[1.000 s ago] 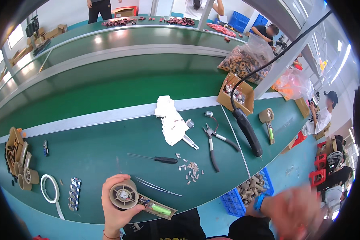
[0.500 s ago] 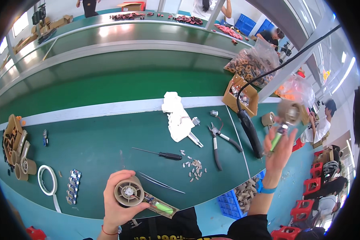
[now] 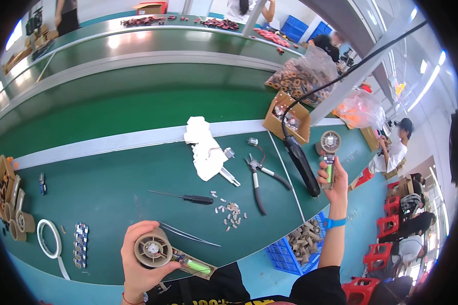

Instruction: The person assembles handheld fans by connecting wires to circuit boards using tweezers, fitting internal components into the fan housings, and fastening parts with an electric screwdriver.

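My left hand (image 3: pixel 133 256) grips a beige fan housing (image 3: pixel 160 262) near the table's front edge. Its round end shows spokes and a white hub; its open handle holds a small circuit board and a green battery (image 3: pixel 197 266). Over the table's right part, my right hand (image 3: pixel 337 183) is closed around the handle of a similar fan housing (image 3: pixel 331 143), also with a board and a green battery. Whether this one touches the table, I cannot tell. Close beside that hand lies a black corded tool (image 3: pixel 303 165). Tweezers (image 3: pixel 189 234) rest just beyond my left hand.
A screwdriver (image 3: pixel 197 199), small pale pieces (image 3: pixel 233 216), cutting pliers (image 3: pixel 258 185) and a white cloth (image 3: pixel 206 150) lie mid-table. Tape (image 3: pixel 40 239) and circuit boards (image 3: pixel 80 245) are at left. A blue crate (image 3: pixel 283 260) of housings stands below the right edge; a box (image 3: pixel 301 127) holds motors.
My right hand has lowered toward the table's right part with its fan housing, now beside or over where another housing stood. The left hand keeps its hold. The whole view has shifted slightly.
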`<state>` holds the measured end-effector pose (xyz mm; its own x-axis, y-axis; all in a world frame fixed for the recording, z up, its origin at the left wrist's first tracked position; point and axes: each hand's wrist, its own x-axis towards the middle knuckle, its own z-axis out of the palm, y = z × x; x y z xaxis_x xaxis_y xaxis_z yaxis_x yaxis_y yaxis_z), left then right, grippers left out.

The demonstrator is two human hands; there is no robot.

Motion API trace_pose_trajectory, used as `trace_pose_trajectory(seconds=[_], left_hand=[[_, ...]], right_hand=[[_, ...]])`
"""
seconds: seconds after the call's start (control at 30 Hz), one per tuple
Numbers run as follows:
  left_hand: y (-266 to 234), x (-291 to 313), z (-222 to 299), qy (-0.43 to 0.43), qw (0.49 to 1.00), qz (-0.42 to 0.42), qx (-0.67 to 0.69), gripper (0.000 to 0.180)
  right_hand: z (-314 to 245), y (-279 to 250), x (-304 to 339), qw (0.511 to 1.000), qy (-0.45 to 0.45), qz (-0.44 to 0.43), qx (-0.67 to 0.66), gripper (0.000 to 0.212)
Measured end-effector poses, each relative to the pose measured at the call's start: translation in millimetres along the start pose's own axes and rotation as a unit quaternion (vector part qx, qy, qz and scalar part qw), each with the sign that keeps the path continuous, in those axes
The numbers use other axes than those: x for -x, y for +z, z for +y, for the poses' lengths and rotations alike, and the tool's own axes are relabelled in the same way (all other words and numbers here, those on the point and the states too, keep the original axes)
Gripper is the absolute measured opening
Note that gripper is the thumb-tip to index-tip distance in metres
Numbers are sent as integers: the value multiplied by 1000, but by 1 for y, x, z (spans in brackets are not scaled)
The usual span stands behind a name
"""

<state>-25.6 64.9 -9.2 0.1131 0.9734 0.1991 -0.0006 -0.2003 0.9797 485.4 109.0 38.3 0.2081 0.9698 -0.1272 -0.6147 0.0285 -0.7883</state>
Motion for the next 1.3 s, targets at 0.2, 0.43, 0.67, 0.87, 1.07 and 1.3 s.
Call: trace_pose_trajectory(seconds=[0.2, 0.43, 0.67, 0.87, 1.07, 1.3], left_hand=[[3, -1, 1, 2, 1000, 1, -2, 86], [2, -1, 2, 12, 1000, 3, 5, 86], [5, -1, 3, 10, 1000, 24, 9, 87], [20, -12, 23, 137, 990, -11, -29, 81], [39, -10, 30, 202, 973, -65, -91, 83], [22, -9, 16, 112, 991, -45, -64, 81]], right_hand=[[-13, -33, -17, 934, 38, 145, 323, 46], [-12, -69, -54, 726, -77, 192, 656, 42], [29, 71, 1, 420, -420, 190, 782, 16], [100, 199, 99, 743, 87, -426, 509, 56], [152, 189, 106, 810, 303, -429, 262, 53], [110, 207, 102, 967, -18, -138, 212, 99]])
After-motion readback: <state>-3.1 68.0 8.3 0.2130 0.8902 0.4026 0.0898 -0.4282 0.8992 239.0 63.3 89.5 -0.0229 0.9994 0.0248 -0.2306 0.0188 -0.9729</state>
